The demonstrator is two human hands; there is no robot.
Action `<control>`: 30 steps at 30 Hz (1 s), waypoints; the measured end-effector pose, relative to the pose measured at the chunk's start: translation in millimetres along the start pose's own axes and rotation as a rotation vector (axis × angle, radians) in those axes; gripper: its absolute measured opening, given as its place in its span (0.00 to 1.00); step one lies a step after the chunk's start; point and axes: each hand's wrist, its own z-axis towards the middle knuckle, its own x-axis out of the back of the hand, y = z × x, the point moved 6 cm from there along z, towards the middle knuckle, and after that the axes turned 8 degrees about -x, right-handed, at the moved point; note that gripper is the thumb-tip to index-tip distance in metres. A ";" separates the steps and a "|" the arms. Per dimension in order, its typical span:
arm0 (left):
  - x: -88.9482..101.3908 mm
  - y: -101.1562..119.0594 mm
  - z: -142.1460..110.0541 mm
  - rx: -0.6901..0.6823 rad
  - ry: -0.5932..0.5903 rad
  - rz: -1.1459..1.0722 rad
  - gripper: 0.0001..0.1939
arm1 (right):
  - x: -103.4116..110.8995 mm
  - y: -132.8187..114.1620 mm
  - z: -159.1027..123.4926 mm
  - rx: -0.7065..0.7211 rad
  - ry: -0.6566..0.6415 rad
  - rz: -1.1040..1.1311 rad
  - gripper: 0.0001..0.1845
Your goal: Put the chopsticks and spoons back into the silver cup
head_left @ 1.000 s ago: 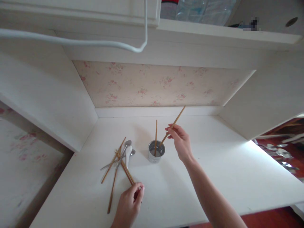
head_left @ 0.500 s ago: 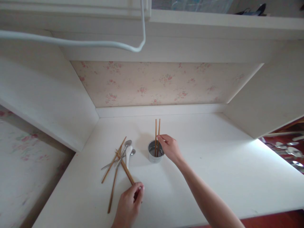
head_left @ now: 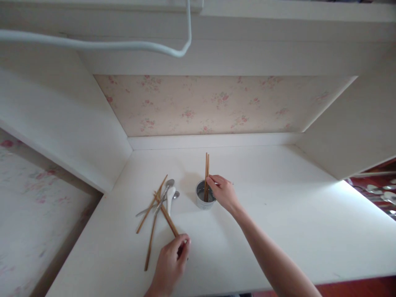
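Note:
My right hand pinches a pair of wooden chopsticks that stand upright with their lower ends inside a round grey metal can. My left hand is closed around the near end of other wooden chopsticks, whose far tips rest among the loose cutlery. In that pile lie a white spoon, metal spoons and more chopsticks, crossing one another to the left of the can. How many sticks my left hand holds is partly hidden by its fingers.
Everything rests on a white tabletop. White side panels and a floral-papered back wall enclose it. A white cable hangs across the upper left. Beyond the right edge several spoons show lower down.
The two chopsticks in my right hand have drawn closer together inside the can. The view has tilted down slightly. My left hand keeps its hold.

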 end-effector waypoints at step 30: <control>134.7 -42.6 64.7 0.156 0.039 0.798 0.14 | 4.5 106.6 -75.1 -0.356 0.122 0.300 0.22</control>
